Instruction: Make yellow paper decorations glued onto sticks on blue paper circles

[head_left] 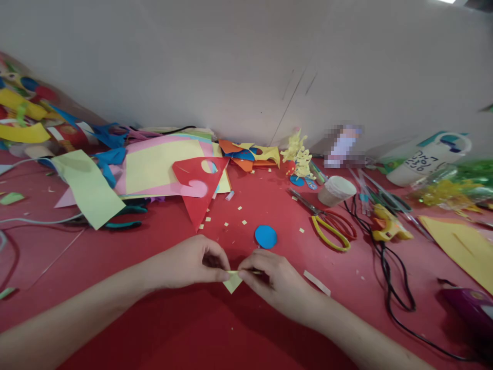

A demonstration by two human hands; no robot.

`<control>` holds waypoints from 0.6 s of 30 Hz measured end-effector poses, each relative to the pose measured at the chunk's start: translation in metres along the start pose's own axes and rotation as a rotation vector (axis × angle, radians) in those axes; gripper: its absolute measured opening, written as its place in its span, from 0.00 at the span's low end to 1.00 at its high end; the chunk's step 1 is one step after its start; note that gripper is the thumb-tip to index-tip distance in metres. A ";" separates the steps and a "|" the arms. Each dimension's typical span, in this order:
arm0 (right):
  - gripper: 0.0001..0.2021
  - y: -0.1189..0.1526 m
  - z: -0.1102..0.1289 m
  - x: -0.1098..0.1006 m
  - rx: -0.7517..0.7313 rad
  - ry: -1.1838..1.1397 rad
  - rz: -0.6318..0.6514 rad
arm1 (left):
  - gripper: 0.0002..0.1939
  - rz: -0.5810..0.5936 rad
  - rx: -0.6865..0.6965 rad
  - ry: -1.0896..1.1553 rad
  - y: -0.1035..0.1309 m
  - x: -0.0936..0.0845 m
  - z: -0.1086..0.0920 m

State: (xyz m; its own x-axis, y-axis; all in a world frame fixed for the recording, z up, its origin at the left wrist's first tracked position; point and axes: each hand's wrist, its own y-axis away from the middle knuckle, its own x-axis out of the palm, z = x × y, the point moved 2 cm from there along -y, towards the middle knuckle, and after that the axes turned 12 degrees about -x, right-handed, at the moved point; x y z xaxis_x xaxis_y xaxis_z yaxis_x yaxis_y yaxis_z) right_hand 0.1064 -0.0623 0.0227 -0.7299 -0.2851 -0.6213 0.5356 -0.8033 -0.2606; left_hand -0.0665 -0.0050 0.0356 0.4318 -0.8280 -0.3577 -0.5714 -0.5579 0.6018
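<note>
A small pale yellow paper piece (pixel 233 283) with a pointed lower end hangs between my two hands near the front of the red table (pixel 173 329). My left hand (pixel 192 261) pinches its upper left corner between thumb and forefinger. On the other side, my right hand (pixel 271 277) pinches the upper right corner; a thin bit of yellow shows between its fingers. Just beyond my right hand lies a blue paper circle (pixel 266 237), touched by neither hand. Tiny yellow paper squares (pixel 244 222) are scattered behind the hands.
Scissors (pixel 331 226) lie right of centre beside a white cup (pixel 336 191). A red paper cutout (pixel 200 185) rests on stacked sheets. Pliers (pixel 123 224) lie left. A black cord (pixel 389 303), yellow sheets (pixel 462 252) and a purple tool (pixel 468 308) are at right.
</note>
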 end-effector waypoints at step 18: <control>0.07 0.001 0.001 -0.001 0.008 0.040 0.009 | 0.10 0.037 -0.033 0.117 0.000 0.000 0.000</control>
State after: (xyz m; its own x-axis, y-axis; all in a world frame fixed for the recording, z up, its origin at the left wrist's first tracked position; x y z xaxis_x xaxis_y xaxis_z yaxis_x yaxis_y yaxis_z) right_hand 0.1070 -0.0632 0.0235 -0.7073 -0.2711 -0.6529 0.5385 -0.8049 -0.2491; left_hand -0.0661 -0.0046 0.0356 0.4910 -0.8345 -0.2501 -0.5661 -0.5238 0.6365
